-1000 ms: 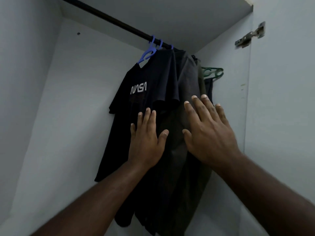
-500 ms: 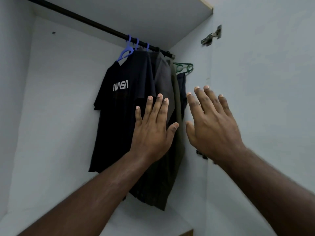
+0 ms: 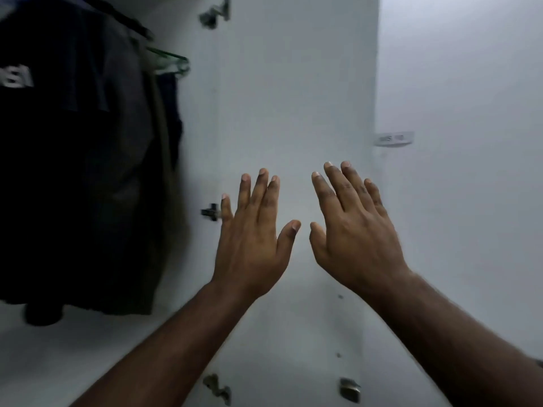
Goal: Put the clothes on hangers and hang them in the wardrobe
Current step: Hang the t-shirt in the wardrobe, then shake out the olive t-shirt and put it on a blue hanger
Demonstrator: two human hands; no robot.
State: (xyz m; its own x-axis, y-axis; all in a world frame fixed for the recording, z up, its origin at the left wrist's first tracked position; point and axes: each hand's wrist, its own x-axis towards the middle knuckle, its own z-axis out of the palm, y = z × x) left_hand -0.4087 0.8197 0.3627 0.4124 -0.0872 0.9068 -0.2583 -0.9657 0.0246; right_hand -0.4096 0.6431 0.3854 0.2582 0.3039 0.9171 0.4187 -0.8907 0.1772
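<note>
Once on clothes (image 3: 88, 171), hands now clear

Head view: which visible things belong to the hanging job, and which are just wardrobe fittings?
Part of the job:
- dark clothes hanging at left
- green hanger behind them
- left hand and right hand, both open, holding nothing

Just there:
- door hinges
- white door panel
- small label, unreadable

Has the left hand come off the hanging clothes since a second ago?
Yes. The left hand, open, is now off the dark hanging clothes, to their right, in front of the pale wardrobe door near the middle hinge.
</note>
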